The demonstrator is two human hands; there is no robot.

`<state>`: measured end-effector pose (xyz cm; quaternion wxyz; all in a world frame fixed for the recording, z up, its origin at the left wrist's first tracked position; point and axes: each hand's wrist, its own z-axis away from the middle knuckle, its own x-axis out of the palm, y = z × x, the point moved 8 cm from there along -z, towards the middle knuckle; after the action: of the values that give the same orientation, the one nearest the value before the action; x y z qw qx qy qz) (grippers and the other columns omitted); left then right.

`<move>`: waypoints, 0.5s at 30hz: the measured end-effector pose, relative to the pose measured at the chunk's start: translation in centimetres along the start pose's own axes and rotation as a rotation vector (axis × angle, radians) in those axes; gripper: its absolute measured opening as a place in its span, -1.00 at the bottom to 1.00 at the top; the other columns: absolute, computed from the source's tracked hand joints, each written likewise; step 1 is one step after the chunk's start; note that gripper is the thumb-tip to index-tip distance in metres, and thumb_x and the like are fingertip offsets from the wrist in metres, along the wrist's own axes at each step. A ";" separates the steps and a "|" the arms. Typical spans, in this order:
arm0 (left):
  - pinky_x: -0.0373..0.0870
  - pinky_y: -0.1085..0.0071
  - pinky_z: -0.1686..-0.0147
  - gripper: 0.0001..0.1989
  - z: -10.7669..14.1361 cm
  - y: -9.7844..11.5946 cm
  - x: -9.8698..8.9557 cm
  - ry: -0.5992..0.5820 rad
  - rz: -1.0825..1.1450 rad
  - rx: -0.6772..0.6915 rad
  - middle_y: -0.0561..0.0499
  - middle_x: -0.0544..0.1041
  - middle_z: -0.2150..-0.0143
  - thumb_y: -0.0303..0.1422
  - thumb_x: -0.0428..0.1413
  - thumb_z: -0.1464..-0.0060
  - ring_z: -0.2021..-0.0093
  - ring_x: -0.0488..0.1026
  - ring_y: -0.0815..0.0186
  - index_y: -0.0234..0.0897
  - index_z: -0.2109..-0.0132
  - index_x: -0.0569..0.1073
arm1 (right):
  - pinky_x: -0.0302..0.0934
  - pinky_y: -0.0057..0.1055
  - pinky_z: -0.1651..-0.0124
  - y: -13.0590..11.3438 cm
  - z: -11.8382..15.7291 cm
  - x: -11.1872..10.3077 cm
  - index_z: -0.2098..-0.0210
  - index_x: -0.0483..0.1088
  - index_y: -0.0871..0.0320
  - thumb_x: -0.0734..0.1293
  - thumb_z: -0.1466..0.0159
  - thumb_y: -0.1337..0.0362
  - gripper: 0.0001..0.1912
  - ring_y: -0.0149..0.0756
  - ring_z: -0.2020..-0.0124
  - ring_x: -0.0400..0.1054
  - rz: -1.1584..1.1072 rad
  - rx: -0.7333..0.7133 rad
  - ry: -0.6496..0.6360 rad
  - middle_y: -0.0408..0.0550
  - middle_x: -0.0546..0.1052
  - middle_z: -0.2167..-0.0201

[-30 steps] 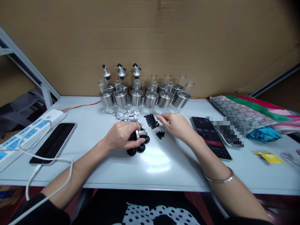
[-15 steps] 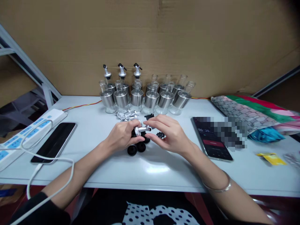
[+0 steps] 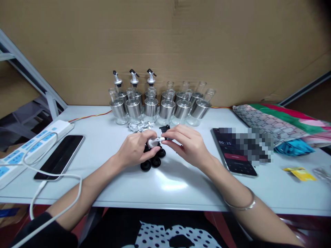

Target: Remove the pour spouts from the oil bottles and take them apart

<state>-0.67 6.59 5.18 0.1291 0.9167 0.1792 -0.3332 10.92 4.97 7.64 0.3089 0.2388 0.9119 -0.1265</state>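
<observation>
Gripping the silver spout (image 3: 153,142) in your left hand (image 3: 134,148) by the black stoppers (image 3: 156,161), you leave its tip exposed, apparently so your right hand (image 3: 190,143), pinched narrow, can hold it; black levers (image 3: 163,128) lie just behind, seemingly for reach.

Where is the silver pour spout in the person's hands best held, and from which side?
Probably the silver spout's round collar, from the left, where the left hand has it: it is wider than the nozzle, which points right, leaving the tip accessible to the right hand.
</observation>
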 end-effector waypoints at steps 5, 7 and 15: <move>0.47 0.41 0.37 -0.89 -0.1 0.2 0.2 -0.037 -0.039 0.011 -0.06 0.53 0.27 -0.35 -0.06 -0.21 0.35 0.51 0.33 -0.29 0.14 0.25 | 0.24 -0.39 0.37 -0.3 0.1 0.2 0.28 0.39 0.23 0.29 -0.29 0.31 -0.90 -0.33 0.41 0.37 0.032 -0.029 -0.009 -0.03 0.54 0.43; 0.48 0.38 0.35 -0.89 -0.2 0.4 0.2 -0.041 -0.042 0.024 -0.08 0.53 0.26 -0.36 -0.06 -0.21 0.32 0.52 0.30 -0.30 0.16 0.26 | 0.24 -0.39 0.38 -0.3 0.1 0.2 0.30 0.39 0.23 0.29 -0.29 0.30 -0.89 -0.33 0.42 0.37 0.043 -0.031 -0.008 -0.03 0.53 0.45; 0.47 0.34 0.27 -0.89 -0.4 0.7 0.0 -0.028 -0.084 0.047 -0.12 0.49 0.20 -0.38 -0.08 -0.23 0.22 0.47 0.26 -0.31 0.12 0.24 | 0.24 -0.40 0.39 -0.5 0.0 0.3 0.29 0.36 0.21 0.23 -0.33 0.31 -0.88 -0.32 0.42 0.36 0.086 -0.025 -0.014 -0.01 0.53 0.44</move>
<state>-0.21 6.12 5.57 0.0961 0.9064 0.2078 -0.3550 10.39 4.65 7.50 0.3236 0.2731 0.9000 -0.1032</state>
